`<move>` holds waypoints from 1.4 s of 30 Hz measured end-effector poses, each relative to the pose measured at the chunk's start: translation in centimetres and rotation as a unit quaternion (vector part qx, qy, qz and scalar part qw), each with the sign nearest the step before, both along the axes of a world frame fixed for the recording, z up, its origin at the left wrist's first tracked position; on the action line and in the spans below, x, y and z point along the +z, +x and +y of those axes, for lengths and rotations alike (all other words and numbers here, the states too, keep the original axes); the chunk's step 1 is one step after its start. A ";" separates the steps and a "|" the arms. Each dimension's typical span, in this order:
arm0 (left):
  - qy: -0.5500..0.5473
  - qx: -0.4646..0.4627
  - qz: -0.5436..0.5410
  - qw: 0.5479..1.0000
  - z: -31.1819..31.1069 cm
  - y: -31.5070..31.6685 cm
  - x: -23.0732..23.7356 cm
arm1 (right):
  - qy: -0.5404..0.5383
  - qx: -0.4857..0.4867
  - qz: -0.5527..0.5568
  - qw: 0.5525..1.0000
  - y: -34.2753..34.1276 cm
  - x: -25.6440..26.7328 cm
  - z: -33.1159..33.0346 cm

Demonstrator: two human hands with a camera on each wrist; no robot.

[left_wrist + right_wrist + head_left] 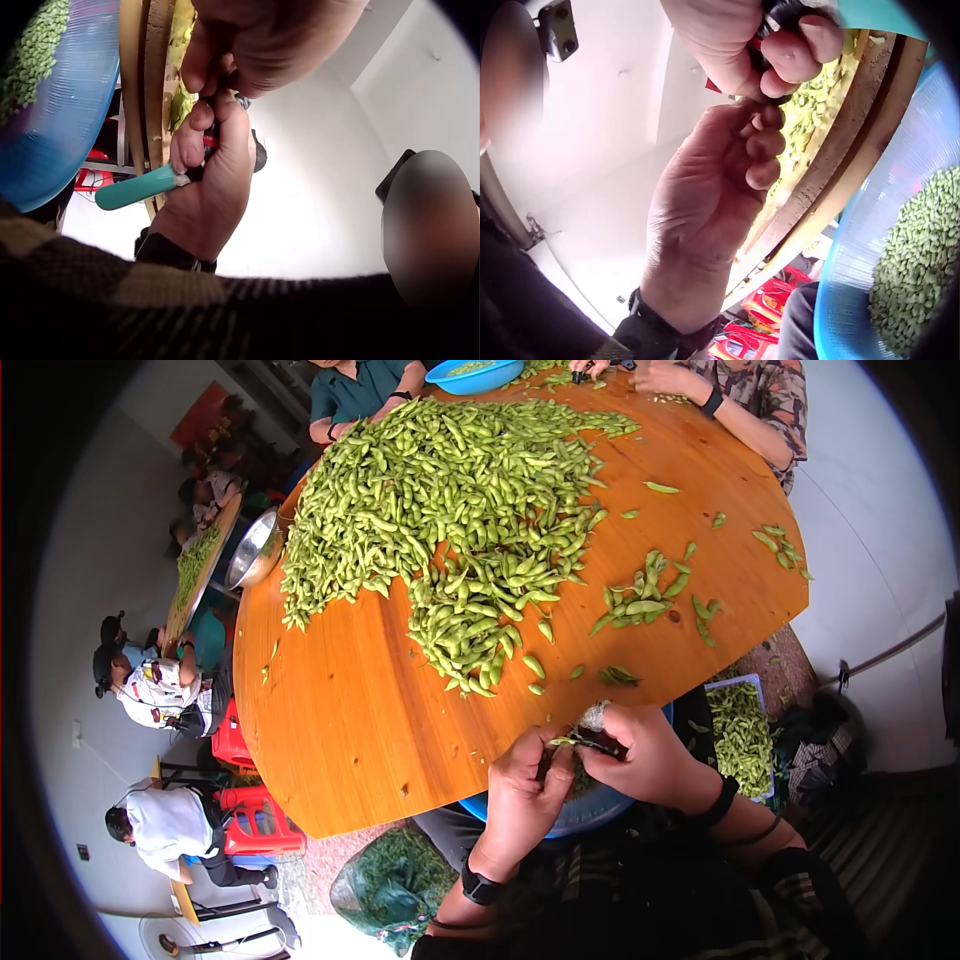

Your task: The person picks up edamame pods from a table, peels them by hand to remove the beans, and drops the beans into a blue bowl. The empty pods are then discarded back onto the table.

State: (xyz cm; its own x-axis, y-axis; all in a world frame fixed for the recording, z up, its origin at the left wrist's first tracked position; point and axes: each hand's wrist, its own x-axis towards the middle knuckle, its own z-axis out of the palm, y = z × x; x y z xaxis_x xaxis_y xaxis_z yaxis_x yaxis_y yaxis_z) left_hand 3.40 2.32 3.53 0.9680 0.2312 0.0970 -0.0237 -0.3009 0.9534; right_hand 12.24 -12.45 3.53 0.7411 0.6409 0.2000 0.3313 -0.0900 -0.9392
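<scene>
Near the table's front edge, my left hand (525,785) pinches a green soybean pod (562,740) between thumb and fingers. Close beside it, my right hand (655,755) curls its fingers round a small tool with a teal handle (135,189) and dark and red parts; its working end is hidden by the fingers. The fingertips of both hands meet at the pod. Below them a blue basin (829,300) holds shelled green beans (922,255). A large heap of pods (450,490) covers much of the round wooden table (340,730).
A few loose pods (640,600) lie on the right of the table. A crate of pods (740,740) stands on the floor at right, a green net bag (390,885) at lower left. Two people sit across the table, near a blue bowl (475,378). Red stools (262,822) stand at left.
</scene>
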 end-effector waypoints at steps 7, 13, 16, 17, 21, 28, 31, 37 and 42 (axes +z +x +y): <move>-0.050 0.042 0.017 0.998 -0.3 -0.3 -1.6 | -0.015 -0.023 0.052 0.998 -0.7 -0.4 0.1; 0.007 0.025 0.031 0.999 -0.3 -0.3 -1.4 | -0.012 -0.028 0.069 0.997 -0.6 -0.6 -0.1; 0.005 0.021 0.013 1.000 -0.2 -0.4 -2.1 | -0.008 -0.021 0.065 0.998 -0.4 -0.7 -0.1; 0.008 0.020 -0.002 1.000 -0.2 -0.3 -2.3 | -0.008 -0.020 0.064 0.998 -0.4 -0.7 0.0; 0.046 0.031 -0.057 0.997 -0.3 -0.1 -2.5 | -0.008 -0.013 0.080 0.997 -0.7 -1.1 0.1; -0.138 0.035 0.020 0.990 -0.6 0.1 -1.0 | -0.002 0.003 0.085 0.996 -0.6 -1.1 0.0; -0.240 0.011 0.054 0.969 0.0 -0.4 -0.3 | -0.002 0.017 0.260 0.965 -0.6 0.9 -0.1; -0.387 -0.020 0.065 0.920 -0.2 -0.9 0.0 | -0.012 0.022 0.338 0.941 -0.3 0.8 -0.4; -0.327 0.006 0.057 0.943 -0.3 -0.4 -0.3 | 0.031 0.034 0.119 0.992 -0.7 -0.6 0.2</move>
State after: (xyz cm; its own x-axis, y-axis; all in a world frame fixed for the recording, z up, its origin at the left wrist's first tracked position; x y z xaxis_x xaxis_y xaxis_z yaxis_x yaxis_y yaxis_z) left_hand 3.02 1.99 3.26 0.9604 0.2176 -0.1743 0.0890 0.3531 0.9314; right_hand 11.57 -12.23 2.89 0.7281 0.6825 0.0639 0.1019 -0.0156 -0.9947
